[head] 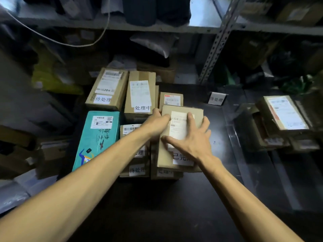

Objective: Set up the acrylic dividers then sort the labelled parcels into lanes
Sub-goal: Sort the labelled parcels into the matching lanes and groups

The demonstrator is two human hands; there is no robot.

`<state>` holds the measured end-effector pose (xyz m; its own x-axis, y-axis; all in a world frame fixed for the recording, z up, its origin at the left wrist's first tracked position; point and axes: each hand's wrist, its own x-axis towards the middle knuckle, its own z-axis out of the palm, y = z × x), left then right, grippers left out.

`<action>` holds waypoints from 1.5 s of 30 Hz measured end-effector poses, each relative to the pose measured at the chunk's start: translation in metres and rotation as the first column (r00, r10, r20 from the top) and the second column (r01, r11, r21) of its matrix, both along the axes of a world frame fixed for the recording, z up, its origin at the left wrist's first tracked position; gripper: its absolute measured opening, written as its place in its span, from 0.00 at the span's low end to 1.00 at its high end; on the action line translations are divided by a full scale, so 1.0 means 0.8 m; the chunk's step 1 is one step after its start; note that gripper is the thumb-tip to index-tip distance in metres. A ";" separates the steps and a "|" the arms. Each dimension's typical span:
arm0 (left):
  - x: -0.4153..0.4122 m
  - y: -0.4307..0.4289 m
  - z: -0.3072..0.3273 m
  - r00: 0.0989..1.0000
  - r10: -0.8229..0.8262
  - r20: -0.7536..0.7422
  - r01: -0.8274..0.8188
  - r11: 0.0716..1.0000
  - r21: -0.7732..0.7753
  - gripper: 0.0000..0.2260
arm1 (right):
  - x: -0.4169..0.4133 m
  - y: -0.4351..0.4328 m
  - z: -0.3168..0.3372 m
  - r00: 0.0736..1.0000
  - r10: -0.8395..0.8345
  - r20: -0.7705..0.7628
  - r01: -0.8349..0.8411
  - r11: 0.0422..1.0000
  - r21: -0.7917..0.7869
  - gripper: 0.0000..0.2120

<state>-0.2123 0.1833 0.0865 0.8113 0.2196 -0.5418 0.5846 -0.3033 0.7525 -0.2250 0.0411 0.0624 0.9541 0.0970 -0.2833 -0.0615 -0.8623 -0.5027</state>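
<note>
A flat brown parcel (166, 154) with a white shipping label and a Chinese status sticker lies on top of a stack in the middle of the black table (192, 198). My left hand (157, 122) grips its left edge, thumb on top. My right hand (192, 137) lies spread over its label, fingers straight. Around it lie more labelled cardboard parcels (139, 95) and a teal box (97, 138). A clear acrylic divider (234, 142) stands upright to the right. Past it sit more labelled parcels (284, 112). A small lane sign (216, 98) stands at the back.
Metal shelving (216, 42) loaded with bags and cartons runs along the back. A white cable (70, 43) hangs at the upper left. Cartons are piled at the left edge of the table. Dark table surface shows in front of the parcel stack.
</note>
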 end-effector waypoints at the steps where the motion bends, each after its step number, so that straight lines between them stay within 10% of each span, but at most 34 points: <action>1: 0.004 -0.007 0.005 1.000 -0.007 0.013 0.007 1.000 0.000 0.20 | -0.001 -0.003 0.005 1.000 -0.017 0.025 0.018 1.000 -0.025 0.60; 9: 0.008 -0.101 0.032 0.990 -0.137 -0.021 0.137 0.990 0.019 0.22 | -0.016 -0.067 0.043 0.996 -0.091 0.025 0.094 0.956 -0.278 0.62; 28: 0.026 -0.311 0.169 0.836 -0.365 0.409 0.184 0.890 0.417 0.14 | -0.001 -0.318 0.209 0.958 -0.115 0.262 0.180 0.953 -0.242 0.55; 45: 0.099 -0.481 0.117 0.852 -0.491 0.181 0.480 0.871 0.103 0.13 | 0.047 -0.477 0.183 0.979 -0.195 0.055 0.202 0.935 -0.293 0.54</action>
